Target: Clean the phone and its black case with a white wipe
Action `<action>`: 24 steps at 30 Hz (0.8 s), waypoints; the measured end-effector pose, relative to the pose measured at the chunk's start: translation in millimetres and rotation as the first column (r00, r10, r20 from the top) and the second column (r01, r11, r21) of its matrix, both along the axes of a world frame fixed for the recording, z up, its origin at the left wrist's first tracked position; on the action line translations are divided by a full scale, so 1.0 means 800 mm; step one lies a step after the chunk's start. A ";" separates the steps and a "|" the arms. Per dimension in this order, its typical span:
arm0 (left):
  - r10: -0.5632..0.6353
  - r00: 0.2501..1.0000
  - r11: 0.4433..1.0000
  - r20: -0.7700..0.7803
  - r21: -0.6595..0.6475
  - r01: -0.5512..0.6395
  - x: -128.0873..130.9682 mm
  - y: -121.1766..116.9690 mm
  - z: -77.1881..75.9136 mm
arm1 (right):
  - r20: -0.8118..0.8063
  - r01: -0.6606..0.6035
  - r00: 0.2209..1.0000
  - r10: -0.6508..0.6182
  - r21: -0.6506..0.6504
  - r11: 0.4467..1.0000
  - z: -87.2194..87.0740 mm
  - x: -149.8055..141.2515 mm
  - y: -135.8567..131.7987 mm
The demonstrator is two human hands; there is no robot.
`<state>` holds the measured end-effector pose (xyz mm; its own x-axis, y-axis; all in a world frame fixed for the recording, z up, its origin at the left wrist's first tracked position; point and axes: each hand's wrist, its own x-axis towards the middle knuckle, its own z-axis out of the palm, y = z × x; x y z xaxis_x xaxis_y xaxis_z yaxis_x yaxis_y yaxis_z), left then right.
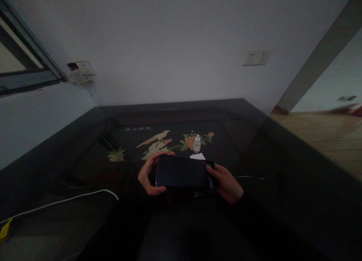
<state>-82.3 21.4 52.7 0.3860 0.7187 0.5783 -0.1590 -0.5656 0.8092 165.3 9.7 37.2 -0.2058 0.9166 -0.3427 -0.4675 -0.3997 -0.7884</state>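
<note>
Between my two hands I hold a dark tablet or large phone (182, 171), lying lengthwise with its black face toward me. My left hand (149, 175) grips its left end, thumb along the near edge and fingers at the far edge. At the right end, my right hand (226, 181) holds it with the thumb on top; the other fingers are hidden underneath. Just beyond it, a small white-capped dropper bottle (197, 144) stands upright on the table. A white piece of paper (198, 156) lies between bottle and device, partly covered.
The dark glossy table (254, 140) bears a bird-and-flower picture (158, 138). A white cable (70, 197) runs at the left, near a yellow object (5, 229). A thin wire (250, 177) lies at the right. Wall sockets (256, 58) are behind.
</note>
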 end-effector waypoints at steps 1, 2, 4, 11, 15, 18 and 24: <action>0.015 1.000 0.999 0.022 -0.031 -0.014 0.003 -0.003 0.000 | -0.007 0.013 1.000 -0.013 -0.002 1.000 -0.001 -0.003 -0.002; 0.056 0.997 0.996 0.047 -0.068 -0.052 0.007 -0.005 -0.001 | -0.015 0.029 0.999 -0.029 -0.003 1.000 -0.002 -0.006 -0.004; 0.215 0.969 0.962 0.123 -0.195 -0.189 0.018 -0.009 -0.006 | -0.030 0.073 0.997 -0.073 -0.002 0.997 -0.005 -0.014 -0.010; 0.444 0.835 0.561 0.324 -0.828 0.023 0.061 -0.015 -0.009 | -0.075 0.249 0.966 -0.247 0.029 0.968 -0.017 -0.045 -0.024; 0.435 0.828 0.560 0.354 -0.827 0.059 0.071 -0.019 -0.008 | -0.077 0.295 0.954 -0.291 0.037 0.955 -0.018 -0.052 -0.027; 0.403 0.851 0.591 0.335 -0.806 0.038 0.061 -0.017 -0.014 | -0.083 0.301 0.951 -0.296 0.044 0.953 -0.011 -0.052 -0.030; 0.362 0.873 0.606 0.326 -0.794 0.045 0.009 0.016 -0.034 | -0.121 0.282 0.955 -0.269 0.102 0.954 0.010 -0.040 -0.030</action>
